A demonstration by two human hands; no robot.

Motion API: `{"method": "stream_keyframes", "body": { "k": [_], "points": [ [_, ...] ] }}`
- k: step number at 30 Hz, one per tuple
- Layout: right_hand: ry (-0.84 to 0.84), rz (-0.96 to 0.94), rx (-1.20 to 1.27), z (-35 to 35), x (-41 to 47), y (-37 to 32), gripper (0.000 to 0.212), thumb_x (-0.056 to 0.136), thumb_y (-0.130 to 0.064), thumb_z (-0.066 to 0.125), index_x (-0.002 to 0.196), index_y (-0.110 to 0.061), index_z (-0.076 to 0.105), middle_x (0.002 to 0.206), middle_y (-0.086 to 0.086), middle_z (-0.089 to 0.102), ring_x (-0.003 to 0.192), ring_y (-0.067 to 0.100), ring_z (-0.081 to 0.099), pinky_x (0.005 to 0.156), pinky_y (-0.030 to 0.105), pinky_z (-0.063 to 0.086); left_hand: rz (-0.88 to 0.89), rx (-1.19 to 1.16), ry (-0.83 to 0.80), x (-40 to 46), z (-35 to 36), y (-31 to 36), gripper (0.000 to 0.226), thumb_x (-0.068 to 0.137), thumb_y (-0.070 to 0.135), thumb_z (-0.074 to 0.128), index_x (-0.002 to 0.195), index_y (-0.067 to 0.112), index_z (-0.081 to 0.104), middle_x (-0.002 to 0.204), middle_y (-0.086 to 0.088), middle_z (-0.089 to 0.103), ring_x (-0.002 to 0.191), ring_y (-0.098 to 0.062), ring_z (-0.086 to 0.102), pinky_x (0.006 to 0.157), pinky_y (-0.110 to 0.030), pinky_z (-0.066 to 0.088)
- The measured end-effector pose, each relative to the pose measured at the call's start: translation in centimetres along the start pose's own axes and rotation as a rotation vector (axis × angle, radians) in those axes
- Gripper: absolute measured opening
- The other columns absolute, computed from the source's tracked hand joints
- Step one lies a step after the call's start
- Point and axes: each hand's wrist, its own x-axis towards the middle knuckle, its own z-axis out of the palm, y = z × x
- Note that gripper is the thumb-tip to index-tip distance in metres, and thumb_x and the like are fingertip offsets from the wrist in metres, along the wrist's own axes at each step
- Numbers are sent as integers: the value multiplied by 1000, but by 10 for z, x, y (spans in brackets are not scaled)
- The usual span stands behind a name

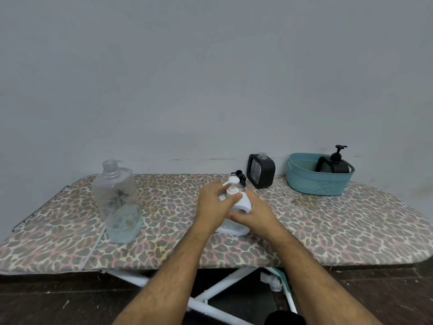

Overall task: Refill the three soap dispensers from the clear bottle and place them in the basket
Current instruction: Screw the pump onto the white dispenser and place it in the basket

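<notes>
- The clear bottle (118, 202) stands upright and uncapped at the left of the worktop (351, 231), a shallow layer of liquid at its bottom, set well apart from the hands so it is out of the way
- The left hand (213, 205) curls its fingers round the white pump head (232, 187) of the white dispenser (234, 221), probably screwing it down now that this one looks filled
- The right hand (254, 211) wraps round the dispenser's body just beside the left, bracing it upright against the twist
- A loose black pump (240, 177) lies just behind, near the open-necked black dispenser (261, 171), which I judge awaits refilling
- At the right, the blue basket (321, 184) already holds one black dispenser with pump (334, 164)
</notes>
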Motion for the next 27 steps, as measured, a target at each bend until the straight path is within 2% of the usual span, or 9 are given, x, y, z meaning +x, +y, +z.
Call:
{"method": "stream_keyframes", "body": {
  "k": [2,4,8,12,17,21,24,26,27],
  "points": [
    [-7,0,-4,-2,0,0,49,74,-36,83,114,-31,53,98,-13,64,87,3,62,67,22,43,-9,-24,-134,5,-10,3,23,79,32,78,101,30,72,103,9,72,97,-4,67,92,-37,53],
    [-10,4,1,-3,-1,-1,49,75,-36,82,114,-31,53,99,-13,64,89,5,62,68,23,45,-38,0,-197,8,-16,8,23,80,28,79,102,28,73,95,14,73,90,1,68,88,-30,53],
    [11,10,18,0,-2,-1,46,74,-35,82,111,-32,55,97,-14,65,87,3,63,69,23,46,-73,81,-30,-3,-8,15,42,74,38,82,112,25,72,91,23,64,87,5,62,84,-19,48],
    [20,5,20,1,-3,-1,44,74,-42,80,109,-33,55,95,-14,65,85,1,63,68,22,47,-65,170,149,-12,6,20,53,70,51,81,115,25,72,102,10,73,95,-7,65,93,-31,50],
    [11,0,33,-1,-2,-2,49,68,-52,77,108,-37,54,94,-15,65,81,-3,63,65,18,43,-45,122,146,-8,9,14,49,73,49,79,114,23,73,104,7,74,96,-9,66,94,-40,51],
    [-2,-6,19,-1,1,1,49,74,-44,81,114,-35,54,96,-16,65,84,-2,63,67,19,45,-41,87,77,-4,6,11,46,77,40,79,118,20,71,107,6,74,95,-4,66,91,-28,53],
    [-12,-14,15,-2,4,6,48,75,-40,83,113,-36,54,97,-14,66,86,2,64,73,27,52,-17,58,10,1,2,8,40,79,35,79,115,19,72,103,7,74,89,1,66,83,-18,52],
    [-27,-16,1,-3,6,8,47,76,-38,82,113,-35,54,99,-14,66,88,2,63,74,27,51,-15,73,-34,6,-1,4,41,79,37,79,115,18,72,105,7,74,89,3,66,77,-9,47],
    [-34,-17,-9,-3,7,9,46,76,-37,82,113,-35,54,98,-14,65,87,2,63,73,26,50,-17,81,-55,9,-2,1,44,78,39,79,116,18,72,106,7,74,91,1,66,78,-10,48]
  ]
}}
